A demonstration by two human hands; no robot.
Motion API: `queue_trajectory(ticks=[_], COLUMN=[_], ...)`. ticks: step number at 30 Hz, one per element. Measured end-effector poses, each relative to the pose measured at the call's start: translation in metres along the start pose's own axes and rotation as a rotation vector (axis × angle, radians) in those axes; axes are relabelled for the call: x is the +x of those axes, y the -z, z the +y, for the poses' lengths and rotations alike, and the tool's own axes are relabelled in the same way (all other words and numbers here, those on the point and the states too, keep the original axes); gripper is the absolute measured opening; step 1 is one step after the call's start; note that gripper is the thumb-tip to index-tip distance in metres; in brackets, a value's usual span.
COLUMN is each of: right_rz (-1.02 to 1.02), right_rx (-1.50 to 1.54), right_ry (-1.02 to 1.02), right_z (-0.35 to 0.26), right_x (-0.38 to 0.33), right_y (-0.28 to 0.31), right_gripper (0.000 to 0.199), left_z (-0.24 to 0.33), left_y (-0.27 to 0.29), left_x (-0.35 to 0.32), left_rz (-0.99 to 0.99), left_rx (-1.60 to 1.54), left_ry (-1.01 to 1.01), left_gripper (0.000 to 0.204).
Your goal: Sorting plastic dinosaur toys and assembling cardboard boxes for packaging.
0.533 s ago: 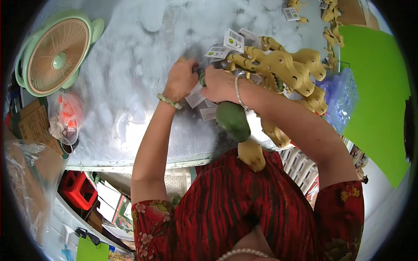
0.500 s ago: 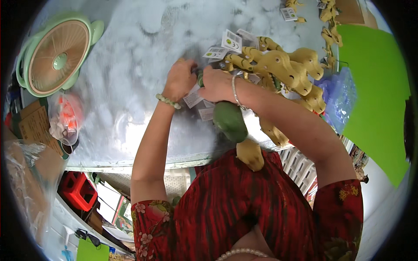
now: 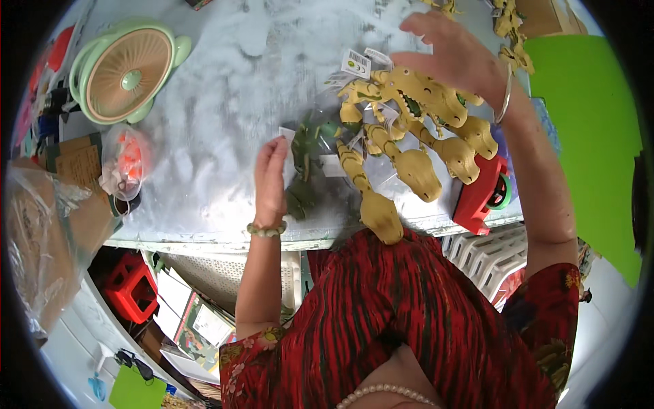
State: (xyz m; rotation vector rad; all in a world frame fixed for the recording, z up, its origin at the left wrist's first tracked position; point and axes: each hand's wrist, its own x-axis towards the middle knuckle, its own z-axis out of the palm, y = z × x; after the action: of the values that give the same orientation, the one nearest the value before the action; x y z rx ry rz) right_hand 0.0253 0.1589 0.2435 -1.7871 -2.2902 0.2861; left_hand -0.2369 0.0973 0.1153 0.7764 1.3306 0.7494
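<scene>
My left hand [image 3: 270, 178] stands on edge on the table, fingers stretched out, beside a dark green toy dinosaur [image 3: 303, 160]. A small white tag shows by its fingertips; I see no grip on it. My right hand [image 3: 453, 58] is raised over the far side of a heap of yellow toy dinosaurs [image 3: 417, 174], slightly blurred, its fingers apart and nothing in them. These yellow toys have dark stripes, and several carry white paper tags [image 3: 356, 64]. One toy's yellow head [image 3: 381, 218] reaches over the table's near edge, close to my dress.
A green-rimmed round lid or basket [image 3: 131, 80] and a clear tub of orange pieces [image 3: 127, 162] are at the left. A red holder with a green ring [image 3: 482, 198] stands right of the heap. Further right lies a bright green sheet [image 3: 586, 136]. More yellow toys [image 3: 512, 34] are far right.
My hands have parted: the left moved nearer me, the right went up and right over the yellow toys. The green toy they were working on now lies on the table.
</scene>
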Motion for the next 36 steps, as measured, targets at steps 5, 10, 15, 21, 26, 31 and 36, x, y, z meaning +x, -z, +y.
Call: queue_trajectory(ticks=[5,10,15,21,26,31,36], right_rz=[0.138,-0.115,-0.566,-0.671,-0.843,-1.051,-0.989], right_rx=[0.118,0.231,0.093,0.128,0.593,0.982,0.881], right_ry=[0.126,0.079,-0.022,0.028,-0.407,-0.562,-0.656], right_z=[-0.036,-0.041,-0.065,-0.1,-0.087,-0.047,-0.045], right_x=[-0.006,0.003,0.021,0.01,0.024,0.027,0.022], right_y=[-0.016,-0.031,-0.079,-0.125,-0.114,-0.104,-0.107], right_gripper=[0.029,0.017,0.013,0.017,0.053,0.038,0.045], left_z=[-0.022,-0.056,-0.047,-0.05,-0.006,0.05,0.022], left_y=[-0.006,0.015,0.006,-0.008,-0.008,-0.02,-0.014], left_x=[-0.006,0.002,0.0,0.004,0.022,0.018,0.024], left_rz=[0.003,-0.159,-0.183,-0.093,-0.273,-0.498,-0.162], left_rx=[0.113,0.421,0.193,0.275,0.034,-0.044,-0.143], left_ry=[-0.036,-0.054,0.078,-0.048,-0.096,0.053,-0.007], left_gripper=[0.046,0.038,0.03,0.04,0.035,0.03,0.024])
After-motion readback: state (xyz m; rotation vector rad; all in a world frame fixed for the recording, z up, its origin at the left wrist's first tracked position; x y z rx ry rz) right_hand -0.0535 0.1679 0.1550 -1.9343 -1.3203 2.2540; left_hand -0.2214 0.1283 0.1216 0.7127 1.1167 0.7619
